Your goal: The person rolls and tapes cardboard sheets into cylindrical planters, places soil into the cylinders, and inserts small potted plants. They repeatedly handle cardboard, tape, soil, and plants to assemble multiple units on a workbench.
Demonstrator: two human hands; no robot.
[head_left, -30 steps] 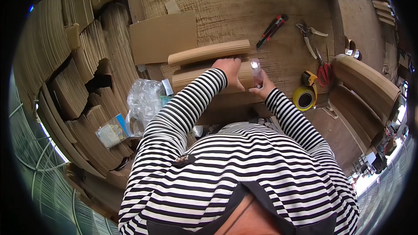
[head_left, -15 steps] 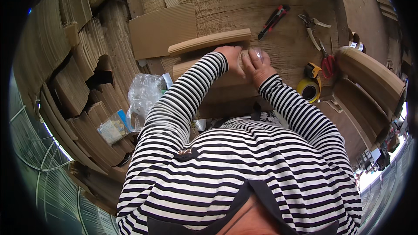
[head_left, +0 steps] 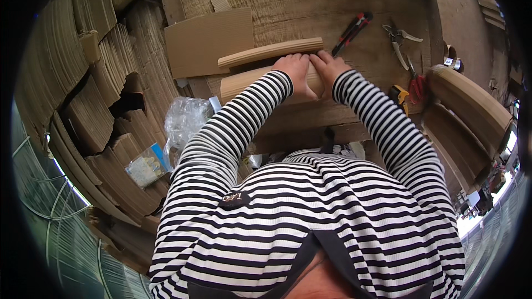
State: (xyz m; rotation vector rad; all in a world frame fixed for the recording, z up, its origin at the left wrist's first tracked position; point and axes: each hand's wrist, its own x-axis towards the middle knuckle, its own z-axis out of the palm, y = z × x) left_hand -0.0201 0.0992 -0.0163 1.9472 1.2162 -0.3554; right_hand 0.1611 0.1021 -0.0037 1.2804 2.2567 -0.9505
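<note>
A curled sheet of brown corrugated cardboard lies on the work surface in front of me, bent into a rounded roll. Its raised far edge stands behind the roll like a curved lip. My left hand grips the top of the roll near its right end, fingers pointing away and thumb toward me. Right beside it, my right hand is bent over the roll's right end, its fingertips meeting those of the left. What lies under the palms is hidden.
Beyond lie a flat cardboard piece, a red-black utility knife, pruning shears and red-handled scissors. A yellow tape dispenser is partly behind my right sleeve. Cardboard stacks, a clear plastic bag and a curved cardboard piece flank me.
My right hand has moved away from my body, over the roll's end; the shiny spot at its fingers no longer shows. My left hand has flattened further over the roll. My right sleeve now covers the yellow tape.
</note>
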